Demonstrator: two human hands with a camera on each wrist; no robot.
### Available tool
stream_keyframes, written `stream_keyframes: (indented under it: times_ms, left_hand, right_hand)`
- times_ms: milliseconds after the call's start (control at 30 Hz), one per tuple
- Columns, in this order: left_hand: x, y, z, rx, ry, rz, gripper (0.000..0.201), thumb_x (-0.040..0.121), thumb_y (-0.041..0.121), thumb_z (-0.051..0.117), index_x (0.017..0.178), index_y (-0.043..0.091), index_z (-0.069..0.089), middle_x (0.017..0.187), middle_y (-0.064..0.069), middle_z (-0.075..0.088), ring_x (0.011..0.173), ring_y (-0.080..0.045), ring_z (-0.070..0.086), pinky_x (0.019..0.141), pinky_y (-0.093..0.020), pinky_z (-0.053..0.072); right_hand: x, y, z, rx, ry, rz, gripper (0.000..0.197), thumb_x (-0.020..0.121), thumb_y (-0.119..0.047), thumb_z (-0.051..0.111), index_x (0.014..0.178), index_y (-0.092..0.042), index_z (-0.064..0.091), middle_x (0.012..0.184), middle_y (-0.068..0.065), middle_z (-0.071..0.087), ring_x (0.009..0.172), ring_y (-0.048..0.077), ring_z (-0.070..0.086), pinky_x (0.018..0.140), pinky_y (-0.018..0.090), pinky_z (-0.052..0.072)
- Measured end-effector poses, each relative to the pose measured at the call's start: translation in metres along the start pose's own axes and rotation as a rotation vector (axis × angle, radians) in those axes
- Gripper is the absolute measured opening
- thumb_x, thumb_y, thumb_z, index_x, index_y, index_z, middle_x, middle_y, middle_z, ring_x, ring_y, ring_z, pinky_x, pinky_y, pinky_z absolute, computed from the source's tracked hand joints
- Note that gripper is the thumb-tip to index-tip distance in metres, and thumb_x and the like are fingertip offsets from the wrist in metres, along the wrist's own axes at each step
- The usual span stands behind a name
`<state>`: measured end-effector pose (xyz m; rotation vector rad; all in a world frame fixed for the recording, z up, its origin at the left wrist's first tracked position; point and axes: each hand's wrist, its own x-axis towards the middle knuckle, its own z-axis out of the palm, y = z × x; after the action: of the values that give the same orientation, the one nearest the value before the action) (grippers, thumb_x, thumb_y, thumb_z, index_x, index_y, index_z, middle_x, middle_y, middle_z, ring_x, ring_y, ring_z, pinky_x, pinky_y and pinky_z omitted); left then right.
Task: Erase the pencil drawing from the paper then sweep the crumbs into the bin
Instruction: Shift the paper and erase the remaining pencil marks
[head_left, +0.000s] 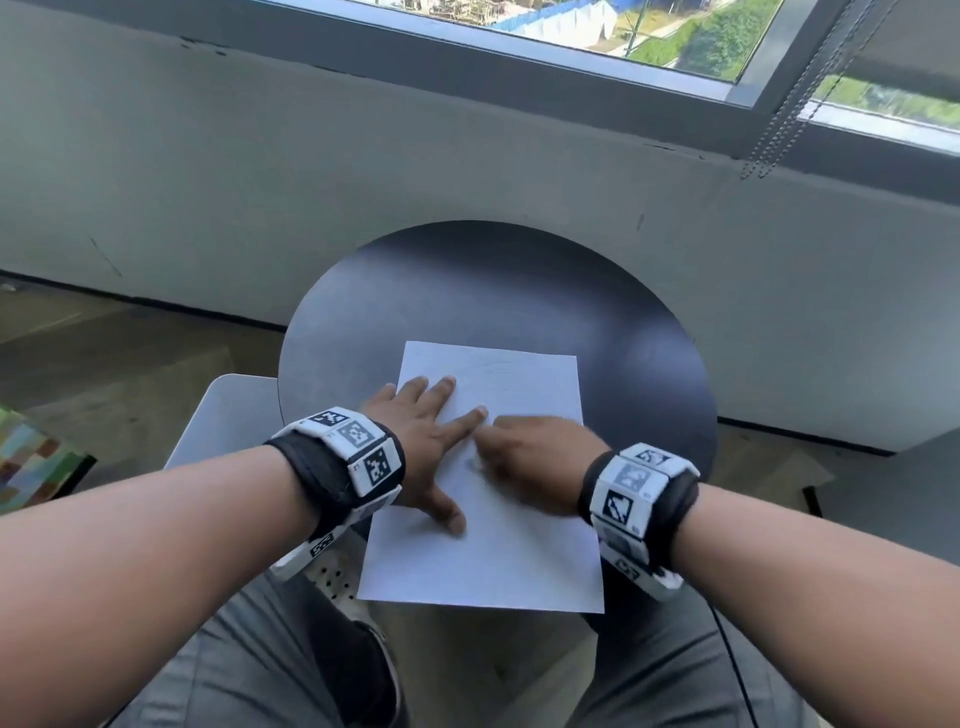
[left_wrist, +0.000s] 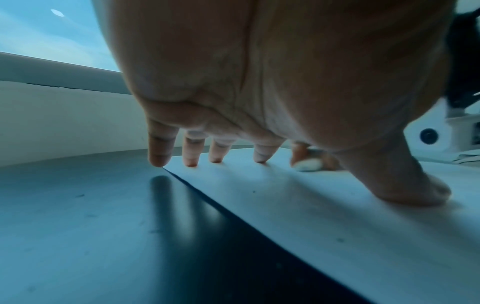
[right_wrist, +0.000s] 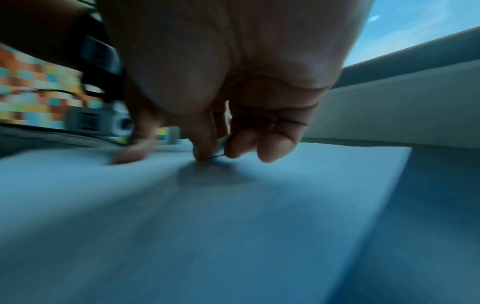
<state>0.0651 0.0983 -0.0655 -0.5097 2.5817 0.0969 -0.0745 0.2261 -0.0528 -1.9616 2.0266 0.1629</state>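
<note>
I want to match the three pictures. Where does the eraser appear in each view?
Head view: the eraser is hidden under the right hand, mid-sheet on the paper.
Left wrist view: a blurred white lump on the paper, right of centre, beyond the left hand, beside its thumb.
Right wrist view: a pale sliver pinched at the centre, touching the paper.
Shared landmark: the paper's edge against the dark table.

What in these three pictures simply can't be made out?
- Eraser: left wrist view shows a blurred white lump; head view hides it under the right hand.
- Pencil drawing: head view, too faint to read.
- Crumbs: too small to be sure of.
- Bin: in no view.
- Paper: right wrist view, motion-blurred.
</note>
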Motion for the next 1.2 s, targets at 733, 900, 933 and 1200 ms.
stream_keyframes:
  times_ms: [733, 900, 933, 1200]
  left_hand:
    - [0.005, 0.007, -0.007, 0.067, 0.011, -0.010, 0.131, 0.046, 0.100, 0.052, 0.148, 0.053, -0.015, 0.163, -0.013, -0.007, 0.145, -0.040, 0.009, 0.115, -0.053, 0.027]
    - [0.005, 0.007, -0.008, 0.070, 0.013, -0.018, 0.132, 0.043, 0.102, 0.050, 0.147, 0.054, -0.016, 0.163, -0.011, -0.005, 0.144, -0.040, 0.010, 0.113, -0.055, 0.028]
    - [0.005, 0.007, -0.007, 0.068, 0.013, -0.016, 0.132, 0.043, 0.102, 0.050, 0.146, 0.054, -0.017, 0.163, -0.011, -0.006, 0.145, -0.040, 0.009, 0.113, -0.056, 0.028]
    - [0.004, 0.007, -0.008, 0.047, 0.001, -0.025, 0.131, 0.043, 0.102, 0.050, 0.145, 0.055, -0.018, 0.163, -0.008, -0.008, 0.145, -0.038, 0.007, 0.111, -0.059, 0.028]
  right_hand:
    - [-0.009, 0.017, 0.005, 0.033, 0.005, 0.061, 0.019, 0.099, -0.039, 0.041, 0.103, -0.022, 0.049, 0.102, 0.000, 0.055, 0.096, 0.027, 0.056, 0.074, 0.035, 0.045]
    - [-0.004, 0.016, 0.003, 0.008, 0.067, 0.276, 0.013, 0.099, -0.032, 0.041, 0.101, -0.019, 0.042, 0.107, 0.009, 0.060, 0.096, 0.034, 0.059, 0.072, 0.037, 0.043]
    - [-0.011, -0.002, 0.007, 0.019, 0.030, 0.165, 0.013, 0.099, -0.029, 0.042, 0.108, -0.020, 0.044, 0.108, 0.008, 0.058, 0.098, 0.034, 0.058, 0.072, 0.036, 0.042]
    - [-0.013, 0.049, 0.003, 0.024, 0.058, 0.464, 0.027, 0.100, -0.043, 0.037, 0.091, -0.018, 0.037, 0.104, 0.008, 0.062, 0.087, 0.034, 0.057, 0.072, 0.037, 0.045]
